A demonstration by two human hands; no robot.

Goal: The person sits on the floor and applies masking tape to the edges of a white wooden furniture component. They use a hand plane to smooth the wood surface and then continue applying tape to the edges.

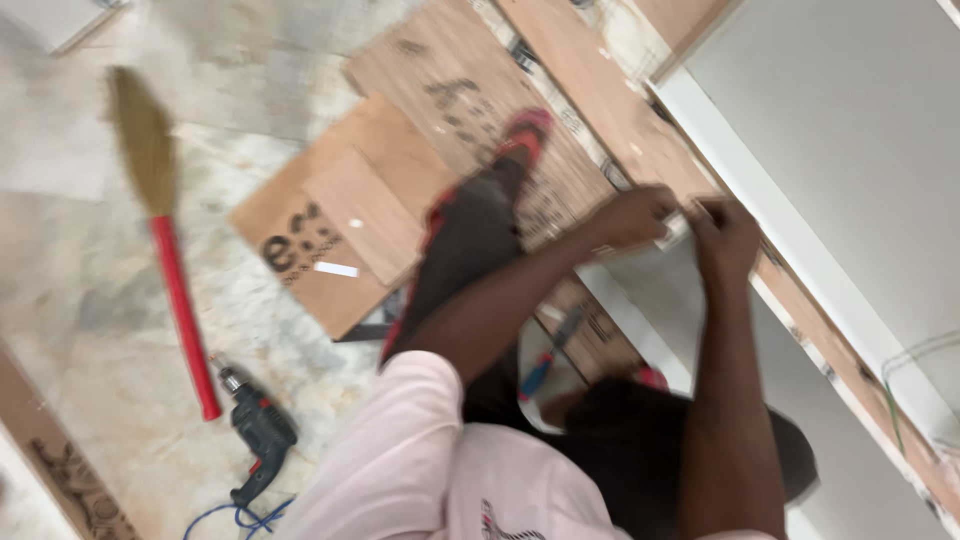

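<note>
The frame is blurred by motion. My left hand (632, 215) and my right hand (727, 238) meet over the edge of a white panel (640, 280). Both have their fingers closed around a small pale object (687, 213) held between them; what it is cannot be made out. Just beyond the hands runs a long wooden strip (610, 100) along a large white board (840, 130). My leg in dark trousers stretches out below my left arm and ends in a red sandal (527, 132) resting on plywood.
Plywood sheets (370, 210) lie on the marbled floor. A screwdriver with a red and blue handle (545, 362) lies by my knee. A dark power drill (260, 432) with a blue cord and a broom with a red handle (182, 300) lie at the left.
</note>
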